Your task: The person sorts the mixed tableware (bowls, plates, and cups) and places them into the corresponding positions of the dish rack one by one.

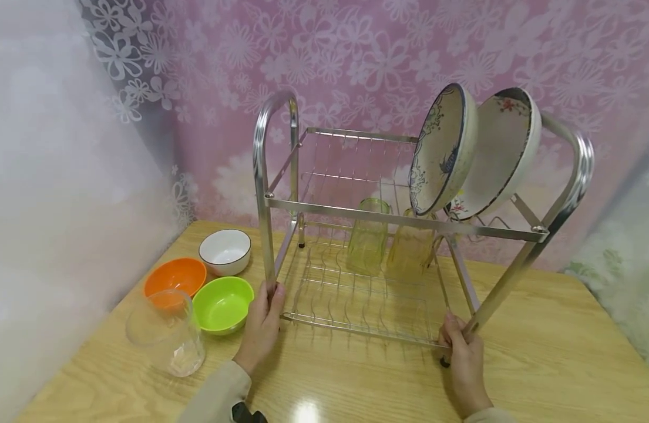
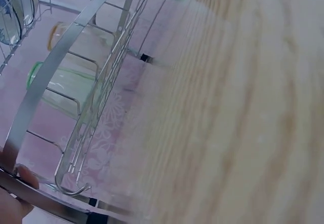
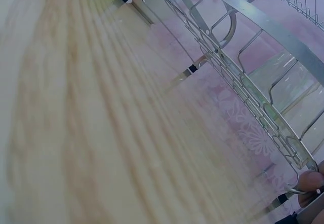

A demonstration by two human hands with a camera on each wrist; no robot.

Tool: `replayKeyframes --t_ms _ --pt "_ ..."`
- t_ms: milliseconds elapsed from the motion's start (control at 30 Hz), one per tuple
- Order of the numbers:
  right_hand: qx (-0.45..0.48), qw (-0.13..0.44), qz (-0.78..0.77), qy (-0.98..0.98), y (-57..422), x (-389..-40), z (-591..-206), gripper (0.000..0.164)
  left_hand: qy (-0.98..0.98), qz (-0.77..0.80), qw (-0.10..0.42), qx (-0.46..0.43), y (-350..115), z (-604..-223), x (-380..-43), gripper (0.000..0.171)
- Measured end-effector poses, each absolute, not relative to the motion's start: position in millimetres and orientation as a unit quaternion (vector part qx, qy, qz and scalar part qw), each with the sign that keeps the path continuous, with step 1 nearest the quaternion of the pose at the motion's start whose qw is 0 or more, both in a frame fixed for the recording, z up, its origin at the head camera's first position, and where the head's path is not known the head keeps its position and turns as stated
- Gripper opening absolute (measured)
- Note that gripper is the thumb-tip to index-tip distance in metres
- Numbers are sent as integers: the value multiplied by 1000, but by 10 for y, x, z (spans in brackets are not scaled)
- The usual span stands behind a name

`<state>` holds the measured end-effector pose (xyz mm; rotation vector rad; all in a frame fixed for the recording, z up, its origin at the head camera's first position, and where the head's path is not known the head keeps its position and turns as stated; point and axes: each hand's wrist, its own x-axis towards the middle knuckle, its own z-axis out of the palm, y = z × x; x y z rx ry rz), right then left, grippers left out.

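A two-tier metal dish rack (image 1: pixel 324 209) stands in front of me on the table. My left hand (image 1: pixel 261 322) grips its left front leg low down, thumb and fingers around the metal. Around the foot of the right front leg, my right hand (image 1: pixel 466 355) holds the rack where the lower tier meets it. A blue-rimmed bowl (image 1: pixel 435 150) and a flowered bowl (image 1: pixel 496 147) stand on edge at the right of the top tier. A green-tinted glass (image 1: pixel 367 244) and a yellow-tinted glass (image 1: pixel 410 249) are upside down on the lower tier.
Left of the rack sit a white bowl (image 1: pixel 225 251), an orange bowl (image 1: pixel 171 271) and a lime-green bowl (image 1: pixel 224 305). A clear plastic pitcher (image 1: pixel 171 346) stands nearer me, overlapping the orange bowl in view. A pink floral curtain (image 1: pixel 224 117) hangs behind the wooden table (image 1: pixel 366 388).
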<state>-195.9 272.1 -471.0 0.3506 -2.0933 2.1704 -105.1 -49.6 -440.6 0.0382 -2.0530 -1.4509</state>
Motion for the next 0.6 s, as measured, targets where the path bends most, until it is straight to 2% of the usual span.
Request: replayKeyframes --t_ms 100,233,467,600 --pt "124 56 718 -683 2719 -1977 -4714 44 -783 -543 303 2 -525 -4411 -1065 3" --pt "127 58 723 -677 2714 -1985 -4725 44 -796 -521 306 10 -526 -4400 -1044 11" --pt "120 49 717 -685 2685 -1969 -4726 44 -852 -357 377 68 -457 -4350 -839 45" --pt "112 55 712 -691 2702 -1950 -4717 43 -838 -385 379 68 -339 -4306 -537 49"
